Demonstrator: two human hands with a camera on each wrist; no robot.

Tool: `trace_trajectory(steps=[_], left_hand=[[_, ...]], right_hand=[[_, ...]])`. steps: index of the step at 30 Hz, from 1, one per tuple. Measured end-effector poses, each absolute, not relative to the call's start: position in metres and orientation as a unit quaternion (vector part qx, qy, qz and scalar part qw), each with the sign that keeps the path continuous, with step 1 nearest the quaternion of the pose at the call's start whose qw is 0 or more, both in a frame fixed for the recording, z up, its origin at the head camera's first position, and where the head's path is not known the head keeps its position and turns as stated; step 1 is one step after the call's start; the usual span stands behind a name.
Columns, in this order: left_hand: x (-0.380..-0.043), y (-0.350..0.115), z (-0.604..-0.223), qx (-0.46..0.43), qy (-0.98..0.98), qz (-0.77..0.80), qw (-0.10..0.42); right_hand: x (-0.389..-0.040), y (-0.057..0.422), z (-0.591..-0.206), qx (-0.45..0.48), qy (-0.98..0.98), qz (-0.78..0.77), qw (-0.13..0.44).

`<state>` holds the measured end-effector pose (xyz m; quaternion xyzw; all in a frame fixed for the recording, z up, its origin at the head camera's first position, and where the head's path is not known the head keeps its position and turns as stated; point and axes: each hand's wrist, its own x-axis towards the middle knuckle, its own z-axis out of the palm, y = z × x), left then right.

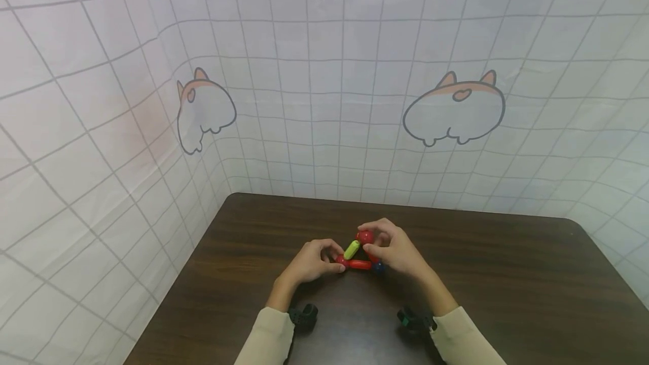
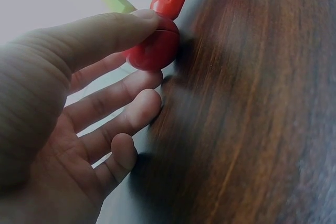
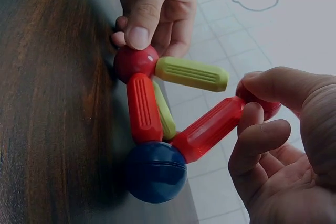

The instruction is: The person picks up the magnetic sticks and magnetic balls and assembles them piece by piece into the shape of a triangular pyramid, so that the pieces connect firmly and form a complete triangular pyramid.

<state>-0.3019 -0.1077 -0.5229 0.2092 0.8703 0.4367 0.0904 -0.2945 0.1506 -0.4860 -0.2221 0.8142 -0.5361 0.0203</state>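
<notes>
My left hand (image 1: 310, 261) pinches a red ball (image 3: 135, 62) at the left corner of a ball-and-rod building toy. A red rod (image 3: 144, 109) runs from that ball to a dark blue ball (image 3: 156, 172) low at the right. From the blue ball a second red rod (image 3: 209, 129) slants up to another red ball (image 1: 365, 236), which my right hand (image 1: 399, 250) holds between thumb and fingers. One yellow-green rod (image 3: 192, 73) sticks up from the left ball; in the right wrist view its free end stands apart from the upper ball. Another green rod (image 3: 166, 113) is partly hidden behind.
The toy is on a dark wood-grain table (image 1: 253, 224). Behind and beside the table hangs a white grid-patterned cloth (image 1: 314, 100) with cartoon animal drawings. Dark bands with small devices (image 1: 304, 317) are on both wrists.
</notes>
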Motion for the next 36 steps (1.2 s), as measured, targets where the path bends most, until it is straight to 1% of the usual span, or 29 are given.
trace_trajectory(steps=[6, 21, 36], left_hand=[[-0.3029, -0.1076, -0.5244, 0.215, 0.867, 0.44, 0.09], [-0.3018, -0.1071, -0.5237, 0.214, 0.869, 0.438, 0.087], [-0.3003, -0.1059, -0.5216, 0.214, 0.867, 0.441, 0.091]], right_hand=[[-0.2941, 0.1498, -0.4878, -0.235, 0.815, -0.53, 0.011], [-0.293, 0.1461, -0.4908, -0.223, 0.836, -0.501, -0.018], [-0.2917, 0.1442, -0.4918, -0.218, 0.84, -0.497, -0.013]])
